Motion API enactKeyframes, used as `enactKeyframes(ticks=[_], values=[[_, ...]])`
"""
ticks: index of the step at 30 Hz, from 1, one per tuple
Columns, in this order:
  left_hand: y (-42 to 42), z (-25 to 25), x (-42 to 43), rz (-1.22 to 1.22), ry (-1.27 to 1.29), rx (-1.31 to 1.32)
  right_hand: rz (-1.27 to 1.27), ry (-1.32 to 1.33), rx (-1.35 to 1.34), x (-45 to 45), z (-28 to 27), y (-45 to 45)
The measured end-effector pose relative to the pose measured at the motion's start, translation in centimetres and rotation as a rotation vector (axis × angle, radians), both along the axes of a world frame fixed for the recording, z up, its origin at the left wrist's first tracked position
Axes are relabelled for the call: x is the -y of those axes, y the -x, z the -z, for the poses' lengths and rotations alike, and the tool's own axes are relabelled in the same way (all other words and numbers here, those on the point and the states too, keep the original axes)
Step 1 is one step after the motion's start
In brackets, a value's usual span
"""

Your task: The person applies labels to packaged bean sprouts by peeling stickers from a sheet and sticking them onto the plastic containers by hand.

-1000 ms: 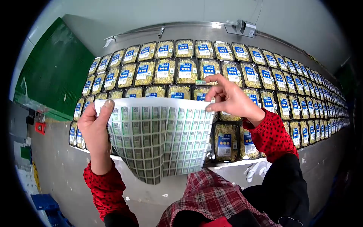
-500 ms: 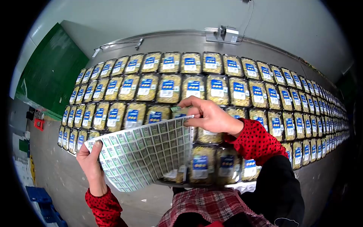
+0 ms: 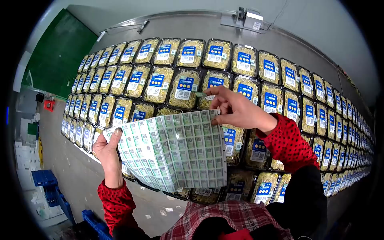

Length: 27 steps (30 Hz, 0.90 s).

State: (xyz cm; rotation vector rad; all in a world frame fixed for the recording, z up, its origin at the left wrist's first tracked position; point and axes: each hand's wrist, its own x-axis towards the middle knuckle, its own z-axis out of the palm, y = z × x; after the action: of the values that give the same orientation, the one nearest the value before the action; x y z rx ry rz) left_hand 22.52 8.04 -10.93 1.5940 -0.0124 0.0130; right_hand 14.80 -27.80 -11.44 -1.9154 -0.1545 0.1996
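Observation:
A large sheet of small green-and-white stickers with square codes [image 3: 176, 148] hangs between my hands. My left hand [image 3: 109, 150] pinches its upper left corner, thumb on top. At the upper right corner, my right hand [image 3: 236, 108] has its thumb and fingers closed on the sheet's edge, and a small green sticker [image 3: 201, 95] sticks out at its index fingertip. Beneath and behind the sheet lie rows of black trays filled with pale sprouts, each with a blue-and-white label; one such tray [image 3: 185, 82] is just left of my right fingertips. The sheet covers several trays.
A metal device [image 3: 252, 20] stands at the table's back edge by the wall. To the left are a green panel [image 3: 52, 52], a red object [image 3: 49, 105], blue crates [image 3: 44, 178] and white boxes [image 3: 26, 160]. A plaid apron [image 3: 224, 220] is at the near edge.
The view has shifted over the trays. The sheet swung left and down, then came back a little right and up, still held in both hands. The small sticker stays at my right fingertips.

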Motion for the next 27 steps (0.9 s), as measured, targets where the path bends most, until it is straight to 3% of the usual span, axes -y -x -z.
enactKeyframes(ticks=[6,8,14,18,20,24,27], values=[[-2.5,2.8,-0.1,0.066,0.028,-0.034,0.073,0.084,0.037,-0.5,2.0,-0.5],[-3.5,3.5,-0.5,0.075,0.037,-0.061,0.116,0.182,0.185,-1.3,2.3,-1.2],[-6.1,5.3,-1.6,0.046,0.094,-0.165,0.049,0.348,0.256,-3.1,4.0,-4.1],[-7.1,6.4,-2.1,0.028,0.106,-0.24,-0.002,0.542,0.605,-4.1,6.0,-5.3],[-8.0,8.1,-3.0,0.008,0.087,-0.275,0.026,0.338,0.35,-4.5,5.9,-6.3],[-8.9,9.5,-3.8,-0.055,0.11,-0.348,0.707,-0.321,0.06,-1.6,9.7,-15.9],[-8.2,10.3,-2.6,-0.014,0.043,-0.329,1.005,-0.467,0.124,0.0,13.8,-25.1]])
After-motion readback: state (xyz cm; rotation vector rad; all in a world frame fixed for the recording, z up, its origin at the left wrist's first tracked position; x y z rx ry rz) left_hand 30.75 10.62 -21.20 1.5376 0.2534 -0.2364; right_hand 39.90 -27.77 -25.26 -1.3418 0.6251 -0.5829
